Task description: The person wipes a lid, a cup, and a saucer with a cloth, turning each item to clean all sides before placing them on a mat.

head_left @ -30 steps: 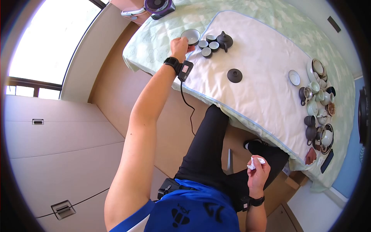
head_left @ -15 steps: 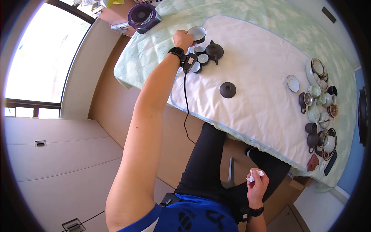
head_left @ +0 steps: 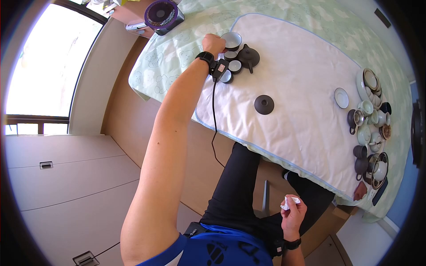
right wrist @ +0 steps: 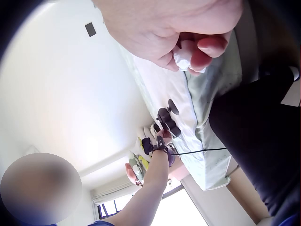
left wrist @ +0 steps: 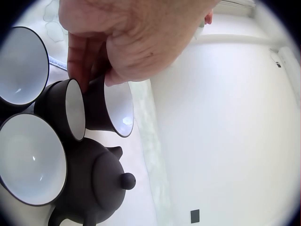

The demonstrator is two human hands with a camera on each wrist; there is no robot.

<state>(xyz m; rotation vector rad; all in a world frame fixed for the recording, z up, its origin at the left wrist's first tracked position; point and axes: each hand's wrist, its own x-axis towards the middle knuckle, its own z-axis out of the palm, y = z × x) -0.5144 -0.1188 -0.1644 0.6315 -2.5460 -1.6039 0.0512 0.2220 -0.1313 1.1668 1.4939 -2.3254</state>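
My left hand grips the side of a bowl, dark outside and white inside, at the far left of the white cloth. In the left wrist view the thumb lies at the rim of this bowl, which stands right next to a small cup. Several small dark cups with white insides, one of them a near cup, cluster beside a dark teapot. Low over the lap, my right hand pinches a crumpled white tissue; in the right wrist view fingers curl round this tissue.
A dark lid lies alone on the white cloth. A white saucer and a crowd of teaware, including a dark cup, line the right side. A purple round device stands at the far left corner. A cable trails from my left wrist.
The bowl has moved right, closer to the small cups and teapot, with my left hand on it. One small cup is now hidden from the head view. My right hand keeps the tissue.
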